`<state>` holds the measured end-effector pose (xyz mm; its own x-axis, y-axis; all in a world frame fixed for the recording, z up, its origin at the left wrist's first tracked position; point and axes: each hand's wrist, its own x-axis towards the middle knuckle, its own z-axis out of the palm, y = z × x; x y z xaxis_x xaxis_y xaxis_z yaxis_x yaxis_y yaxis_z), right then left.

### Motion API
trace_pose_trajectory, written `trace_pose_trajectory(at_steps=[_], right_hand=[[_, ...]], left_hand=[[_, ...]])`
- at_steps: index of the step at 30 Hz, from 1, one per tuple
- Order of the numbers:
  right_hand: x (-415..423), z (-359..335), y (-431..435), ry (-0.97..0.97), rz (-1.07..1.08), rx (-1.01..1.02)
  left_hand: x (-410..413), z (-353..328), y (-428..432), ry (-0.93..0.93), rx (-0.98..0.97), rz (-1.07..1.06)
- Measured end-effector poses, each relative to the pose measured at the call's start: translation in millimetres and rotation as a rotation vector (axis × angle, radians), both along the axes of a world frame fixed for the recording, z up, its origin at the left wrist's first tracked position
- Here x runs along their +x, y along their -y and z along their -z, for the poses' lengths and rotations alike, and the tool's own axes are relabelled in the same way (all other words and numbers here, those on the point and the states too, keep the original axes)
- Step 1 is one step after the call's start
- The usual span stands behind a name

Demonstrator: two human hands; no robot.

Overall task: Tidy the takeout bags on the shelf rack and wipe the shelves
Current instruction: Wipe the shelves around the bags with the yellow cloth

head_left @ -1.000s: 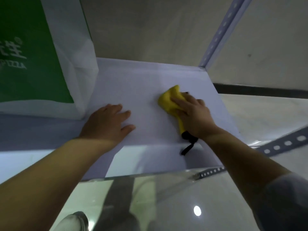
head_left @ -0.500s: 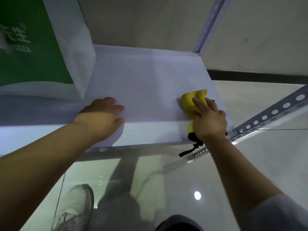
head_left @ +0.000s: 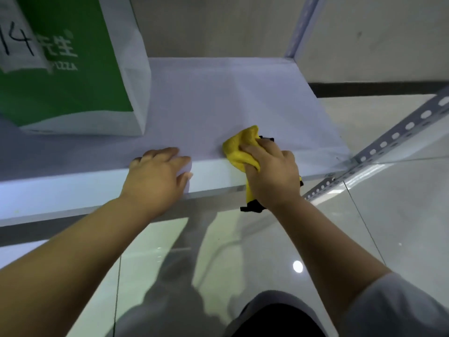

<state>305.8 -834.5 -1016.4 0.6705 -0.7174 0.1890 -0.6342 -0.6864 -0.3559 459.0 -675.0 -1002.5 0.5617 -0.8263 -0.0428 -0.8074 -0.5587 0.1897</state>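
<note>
At the front edge of the shelf (head_left: pixel 218 98), the left hand (head_left: pixel 155 176) lies flat, grip loose on nothing. The right hand (head_left: pixel 272 173) is just beside it, grip clamped on a yellow cloth (head_left: pixel 239 147) pressed to the shelf. Further back on the shelf's left end – a green-and-white takeout bag (head_left: pixel 73 88), standing upright.
</note>
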Motion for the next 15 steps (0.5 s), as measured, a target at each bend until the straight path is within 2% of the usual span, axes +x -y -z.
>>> trace_pose_trajectory(at_steps=[4,6,12,15], right_hand=[[2.0,-5.0,-17.9,-0.055,0.111,0.033],[-0.4,-14.6,-31.8,-0.134,0.148,0.078],[-30.0,-69.0,-67.7,-0.398,0.022,0.382],[-57.9,-108.0,-90.9,-0.394,-0.008,0.465]], left_hand=[[-1.6,1.8,-11.9,-0.083,-0.052,0.046],[-5.1,-6.6,-20.8,-0.172,-0.007,0.078],[-33.9,-59.6,-58.2,-0.328,0.194,0.142],[-56.1,-98.8,-79.3,-0.388,0.195,0.119]])
